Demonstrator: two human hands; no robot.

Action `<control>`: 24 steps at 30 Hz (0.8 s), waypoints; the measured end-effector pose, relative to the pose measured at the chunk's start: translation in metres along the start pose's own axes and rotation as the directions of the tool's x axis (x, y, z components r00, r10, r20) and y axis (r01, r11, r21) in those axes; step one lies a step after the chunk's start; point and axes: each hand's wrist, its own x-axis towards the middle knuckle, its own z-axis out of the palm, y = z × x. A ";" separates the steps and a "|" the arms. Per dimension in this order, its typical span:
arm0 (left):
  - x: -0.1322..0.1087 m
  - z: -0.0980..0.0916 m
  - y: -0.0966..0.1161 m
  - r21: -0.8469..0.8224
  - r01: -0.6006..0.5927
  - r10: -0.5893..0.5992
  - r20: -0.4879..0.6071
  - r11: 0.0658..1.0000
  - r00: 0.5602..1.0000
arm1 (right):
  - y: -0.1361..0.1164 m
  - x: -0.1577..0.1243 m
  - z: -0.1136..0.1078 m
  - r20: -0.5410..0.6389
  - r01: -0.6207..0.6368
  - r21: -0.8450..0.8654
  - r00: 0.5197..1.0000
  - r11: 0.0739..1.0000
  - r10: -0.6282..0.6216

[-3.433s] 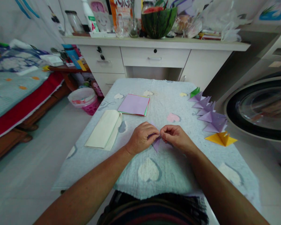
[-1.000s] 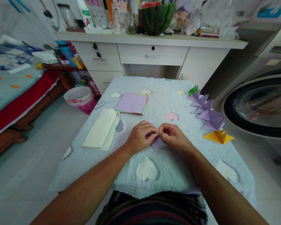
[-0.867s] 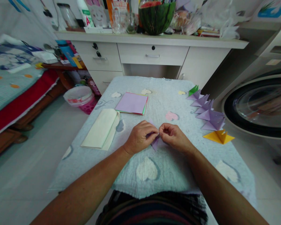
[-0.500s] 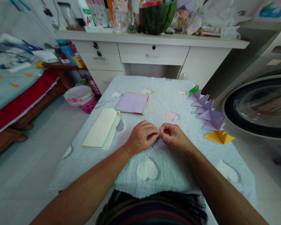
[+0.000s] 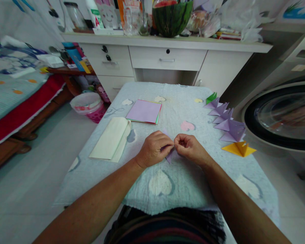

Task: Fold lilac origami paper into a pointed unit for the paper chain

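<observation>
Near the middle of the cloth-covered table (image 5: 190, 176), a small folded purple paper (image 5: 169, 158) is pinched in my left hand (image 5: 156, 149). My right hand (image 5: 189, 149) is closed in a pinch at the same paper, its fingertips meeting those of the left; much of the paper is hidden behind the fingers. Beyond my left hand lies a stack of square paper (image 5: 144, 111), purple on top. A pale folded sheet (image 5: 108, 140) is to its left. Along the right edge stand several folded purple pieces (image 5: 225, 117), a green one (image 5: 211, 98) and a yellow one (image 5: 239, 148).
Behind the table is a white cabinet (image 5: 167, 60) with a cut watermelon (image 5: 171, 18), jars and bags on it. A washing machine (image 5: 289, 88) stands at the right. To the left are a pink bin (image 5: 88, 106) and a bed (image 5: 17, 98).
</observation>
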 end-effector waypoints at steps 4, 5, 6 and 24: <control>0.000 0.000 0.001 -0.002 -0.001 0.001 -0.011 1.000 1.000 | -0.001 0.000 0.000 -0.007 -0.005 0.000 1.000 1.000 0.005; 0.000 0.000 0.001 -0.001 0.002 -0.002 -0.011 1.000 1.000 | -0.001 0.000 0.000 -0.007 -0.006 0.001 1.000 1.000 0.006; 0.000 0.000 0.001 0.000 0.003 -0.003 -0.010 1.000 1.000 | -0.001 0.000 0.000 -0.007 -0.006 0.002 1.000 1.000 0.006; 0.002 -0.001 0.002 -0.033 0.032 -0.033 -0.049 0.999 0.998 | -0.001 -0.001 -0.001 -0.004 -0.004 0.041 1.000 0.999 0.004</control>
